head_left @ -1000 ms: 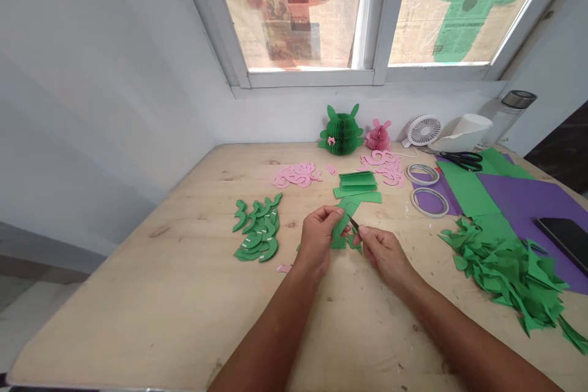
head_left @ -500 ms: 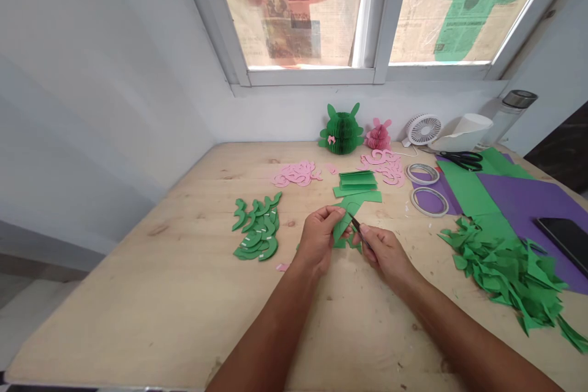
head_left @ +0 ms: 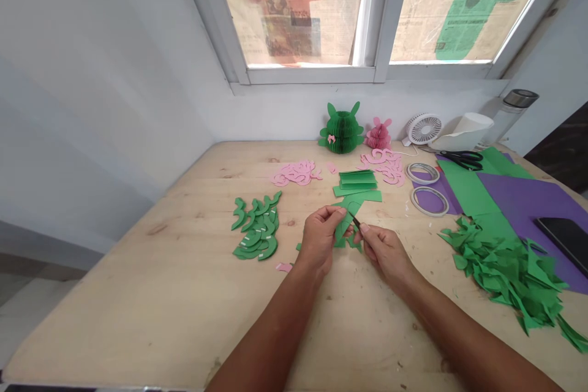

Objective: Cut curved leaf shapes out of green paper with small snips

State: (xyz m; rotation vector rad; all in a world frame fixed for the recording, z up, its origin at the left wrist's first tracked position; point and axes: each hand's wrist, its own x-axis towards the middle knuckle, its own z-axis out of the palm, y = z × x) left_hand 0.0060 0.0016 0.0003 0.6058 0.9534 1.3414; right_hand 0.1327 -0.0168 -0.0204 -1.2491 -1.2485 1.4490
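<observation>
Head view: left hand (head_left: 320,234) pinches green paper strip (head_left: 342,228) — likely flimsy (best edge-held) — right hand (head_left: 382,249) curls round slim black scissors (head_left: 355,221).

The wooden table (head_left: 138,306) spans the middle and lower frame. Its surface directly carries: curved green paper pieces (head_left: 261,248), heaped left of centre; pink cutouts (head_left: 301,179), upper centre; a green paper figure (head_left: 342,135) at the rear edge; overlapping purple and green sheets (head_left: 528,196), right; green scraps (head_left: 509,275), lower right.
</observation>
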